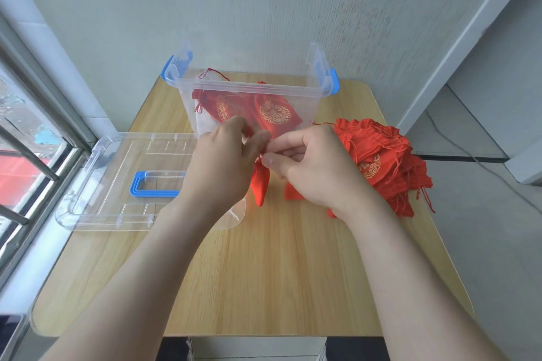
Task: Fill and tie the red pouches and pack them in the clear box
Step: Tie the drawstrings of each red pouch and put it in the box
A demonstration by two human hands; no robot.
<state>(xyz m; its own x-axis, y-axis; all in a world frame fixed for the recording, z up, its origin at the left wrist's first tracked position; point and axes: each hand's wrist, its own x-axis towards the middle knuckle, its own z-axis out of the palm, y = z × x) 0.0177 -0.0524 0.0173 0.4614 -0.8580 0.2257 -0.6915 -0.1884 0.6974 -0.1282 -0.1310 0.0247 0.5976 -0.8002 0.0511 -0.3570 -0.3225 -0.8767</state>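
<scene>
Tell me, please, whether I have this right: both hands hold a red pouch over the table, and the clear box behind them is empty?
Not quite: in the head view the clear box holds at least two printed pouches. The left hand and right hand do hold a red pouch over the table.

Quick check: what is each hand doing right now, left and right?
Left hand: pinches the neck of the red pouch.
Right hand: pinches the same pouch's top, fingers curled.
</scene>
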